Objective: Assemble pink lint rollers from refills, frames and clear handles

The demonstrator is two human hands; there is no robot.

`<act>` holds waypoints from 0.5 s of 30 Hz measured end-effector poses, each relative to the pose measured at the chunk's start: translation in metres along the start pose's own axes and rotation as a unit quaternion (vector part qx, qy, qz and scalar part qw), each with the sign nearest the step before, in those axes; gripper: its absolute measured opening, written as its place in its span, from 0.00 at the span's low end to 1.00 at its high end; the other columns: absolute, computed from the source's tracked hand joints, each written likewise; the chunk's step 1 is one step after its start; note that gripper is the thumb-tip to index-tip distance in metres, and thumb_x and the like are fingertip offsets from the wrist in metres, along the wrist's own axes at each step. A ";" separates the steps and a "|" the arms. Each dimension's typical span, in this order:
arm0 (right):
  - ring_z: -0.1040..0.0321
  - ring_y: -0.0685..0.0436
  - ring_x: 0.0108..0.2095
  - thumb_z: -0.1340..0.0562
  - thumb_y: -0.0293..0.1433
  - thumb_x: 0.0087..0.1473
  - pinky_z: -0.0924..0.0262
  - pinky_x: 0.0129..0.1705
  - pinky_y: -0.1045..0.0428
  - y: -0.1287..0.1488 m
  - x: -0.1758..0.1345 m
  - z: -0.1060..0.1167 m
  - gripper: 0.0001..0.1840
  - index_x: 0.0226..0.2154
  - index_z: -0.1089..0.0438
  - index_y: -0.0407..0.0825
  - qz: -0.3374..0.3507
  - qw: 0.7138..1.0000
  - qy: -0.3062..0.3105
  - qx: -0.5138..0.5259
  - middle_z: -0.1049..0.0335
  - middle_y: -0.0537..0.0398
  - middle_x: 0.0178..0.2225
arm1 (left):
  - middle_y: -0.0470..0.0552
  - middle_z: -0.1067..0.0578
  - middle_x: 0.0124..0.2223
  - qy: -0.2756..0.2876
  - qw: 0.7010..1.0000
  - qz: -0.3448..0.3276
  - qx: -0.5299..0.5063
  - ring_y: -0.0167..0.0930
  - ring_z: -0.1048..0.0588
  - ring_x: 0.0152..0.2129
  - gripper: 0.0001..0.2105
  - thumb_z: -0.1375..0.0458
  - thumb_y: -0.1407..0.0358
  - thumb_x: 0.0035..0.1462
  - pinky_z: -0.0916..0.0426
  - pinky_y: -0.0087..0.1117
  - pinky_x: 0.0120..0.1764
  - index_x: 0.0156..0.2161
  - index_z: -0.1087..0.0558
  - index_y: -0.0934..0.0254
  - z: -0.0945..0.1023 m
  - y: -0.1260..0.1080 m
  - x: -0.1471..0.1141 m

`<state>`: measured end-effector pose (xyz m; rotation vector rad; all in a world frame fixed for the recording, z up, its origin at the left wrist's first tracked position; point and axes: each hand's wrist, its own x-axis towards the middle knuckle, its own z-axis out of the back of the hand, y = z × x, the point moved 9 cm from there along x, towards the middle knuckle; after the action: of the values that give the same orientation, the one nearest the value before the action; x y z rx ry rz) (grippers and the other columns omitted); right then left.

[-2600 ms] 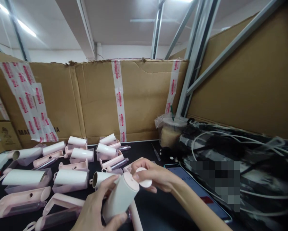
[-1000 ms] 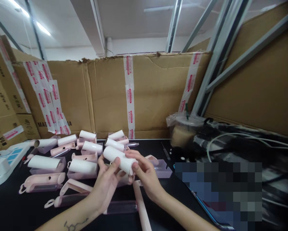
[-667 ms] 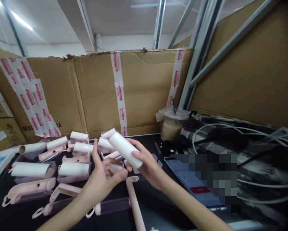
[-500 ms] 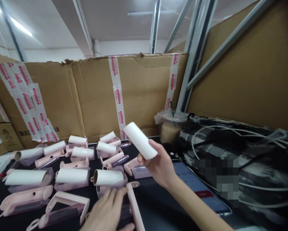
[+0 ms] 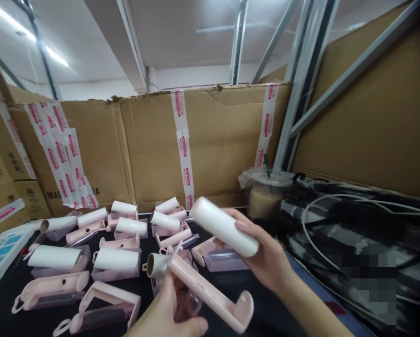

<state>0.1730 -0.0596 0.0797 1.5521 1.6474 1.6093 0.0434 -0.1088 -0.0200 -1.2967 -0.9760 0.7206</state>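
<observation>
Head view: white roller (image 5: pixel 225 228) and pink frame (image 5: pixel 208 291) not yet joined
Roller gripped just above the frame by the right hand's (image 5: pixel 268 255) fingers; frame pinched by the left hand's (image 5: pixel 167 309); other rollers (image 5: pixel 115 259) laid left of it

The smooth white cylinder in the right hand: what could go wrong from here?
The smooth white cylinder might slip or tip, since the right hand grips it toward one end and the other sticks out free. The long pale pink plastic frame in the left hand could knock the white roll with a brown core close by. The lidded clear plastic drink cup beyond the right hand could spill if bumped.
</observation>
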 end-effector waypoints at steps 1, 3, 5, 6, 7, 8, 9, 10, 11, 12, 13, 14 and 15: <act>0.31 0.47 0.23 0.40 0.37 0.46 0.37 0.26 0.55 -0.003 0.000 -0.004 0.15 0.37 0.34 0.46 -0.014 0.999 0.025 -0.035 0.29 0.53 0.28 | 0.50 0.34 0.39 -0.012 1.000 0.003 -0.021 0.26 0.32 0.29 0.50 0.37 0.62 0.45 0.36 0.25 0.27 0.60 0.73 0.54 0.000 -0.001 0.002; 0.33 0.47 0.21 0.39 0.38 0.45 0.39 0.21 0.56 -0.009 -0.001 -0.010 0.15 0.34 0.34 0.45 -0.036 0.994 0.060 -0.087 0.30 0.53 0.25 | 0.46 0.35 0.34 -0.040 0.999 0.010 -0.015 0.23 0.35 0.23 0.49 0.38 0.62 0.47 0.39 0.23 0.23 0.59 0.75 0.57 0.003 -0.001 0.004; 0.33 0.47 0.22 0.39 0.39 0.46 0.38 0.21 0.55 -0.014 -0.001 -0.013 0.15 0.34 0.35 0.45 -0.051 0.990 0.070 -0.110 0.31 0.54 0.25 | 0.44 0.36 0.31 -0.051 0.999 0.006 -0.002 0.23 0.36 0.22 0.47 0.39 0.62 0.47 0.41 0.22 0.21 0.58 0.72 0.59 0.004 -0.001 0.004; 0.33 0.47 0.23 0.39 0.39 0.46 0.37 0.22 0.55 -0.017 -0.001 -0.014 0.15 0.35 0.35 0.46 -0.057 0.989 0.070 -0.121 0.31 0.54 0.26 | 0.44 0.36 0.31 -0.053 0.999 -0.001 -0.004 0.24 0.35 0.23 0.47 0.38 0.62 0.47 0.42 0.22 0.21 0.58 0.72 0.60 0.004 -0.001 0.004; 0.33 0.47 0.23 0.39 0.39 0.47 0.37 0.22 0.54 -0.020 -0.001 -0.015 0.15 0.35 0.35 0.46 -0.060 0.987 0.071 -0.131 0.31 0.54 0.28 | 0.45 0.36 0.32 -0.052 0.999 -0.008 -0.010 0.24 0.35 0.25 0.47 0.38 0.62 0.46 0.41 0.22 0.22 0.58 0.71 0.59 0.003 -0.001 0.004; 0.33 0.47 0.23 0.39 0.39 0.46 0.37 0.23 0.54 -0.022 -0.002 -0.016 0.16 0.36 0.35 0.46 -0.062 0.985 0.075 -0.140 0.31 0.53 0.29 | 0.46 0.36 0.33 -0.051 0.998 -0.014 -0.019 0.25 0.35 0.26 0.47 0.38 0.63 0.46 0.40 0.22 0.23 0.58 0.71 0.59 0.003 -0.001 0.004; 0.34 0.48 0.23 0.39 0.39 0.46 0.38 0.22 0.54 -0.024 -0.002 -0.018 0.16 0.36 0.35 0.46 -0.065 0.984 0.081 -0.145 0.31 0.53 0.30 | 0.46 0.36 0.34 -0.050 0.998 -0.016 -0.027 0.25 0.34 0.27 0.48 0.37 0.63 0.45 0.40 0.23 0.24 0.58 0.71 0.59 0.003 0.000 0.004; 0.35 0.48 0.23 0.39 0.40 0.47 0.39 0.21 0.55 -0.026 -0.002 -0.020 0.16 0.36 0.35 0.46 -0.066 0.983 0.088 -0.144 0.31 0.53 0.31 | 0.47 0.36 0.35 -0.048 0.998 -0.013 -0.031 0.25 0.34 0.27 0.48 0.37 0.63 0.45 0.39 0.23 0.24 0.58 0.71 0.58 0.003 0.002 0.005; 0.35 0.49 0.22 0.40 0.41 0.47 0.40 0.20 0.55 -0.027 -0.003 -0.022 0.17 0.36 0.35 0.46 -0.065 0.984 0.094 -0.140 0.32 0.53 0.31 | 0.47 0.36 0.35 -0.048 0.998 -0.007 -0.029 0.25 0.34 0.27 0.48 0.37 0.63 0.45 0.39 0.23 0.24 0.58 0.71 0.58 0.003 0.004 0.005; 0.36 0.49 0.22 0.40 0.41 0.47 0.41 0.20 0.56 -0.027 -0.003 -0.024 0.17 0.36 0.35 0.46 -0.061 0.984 0.097 -0.136 0.32 0.53 0.30 | 0.46 0.36 0.34 -0.049 0.999 0.002 -0.023 0.25 0.34 0.26 0.47 0.37 0.63 0.45 0.39 0.23 0.23 0.58 0.70 0.59 0.003 0.006 0.005; 0.37 0.49 0.22 0.41 0.42 0.47 0.43 0.20 0.56 -0.027 -0.003 -0.025 0.17 0.35 0.35 0.46 -0.055 0.984 0.097 -0.136 0.32 0.53 0.30 | 0.45 0.36 0.33 -0.050 0.999 0.014 -0.014 0.25 0.34 0.25 0.47 0.38 0.63 0.45 0.39 0.22 0.22 0.58 0.70 0.59 0.004 0.008 0.006; 0.37 0.49 0.23 0.41 0.42 0.48 0.44 0.20 0.56 -0.026 -0.003 -0.026 0.16 0.35 0.34 0.46 -0.046 0.984 0.094 -0.143 0.33 0.53 0.30 | 0.44 0.36 0.32 -0.051 0.998 0.025 -0.004 0.25 0.35 0.24 0.45 0.38 0.63 0.45 0.40 0.22 0.21 0.58 0.69 0.59 0.004 0.010 0.006; 0.38 0.49 0.23 0.41 0.42 0.48 0.45 0.21 0.56 -0.025 -0.003 -0.027 0.16 0.35 0.34 0.47 -0.038 0.983 0.088 -0.155 0.33 0.53 0.31 | 0.43 0.37 0.31 -0.050 0.998 0.032 0.003 0.24 0.35 0.23 0.44 0.38 0.63 0.46 0.40 0.22 0.20 0.57 0.67 0.59 0.005 0.012 0.006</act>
<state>0.1407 -0.0682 0.0641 1.2084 1.4332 1.9009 0.0427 -0.0996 -0.0310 -1.3012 -1.0145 0.8435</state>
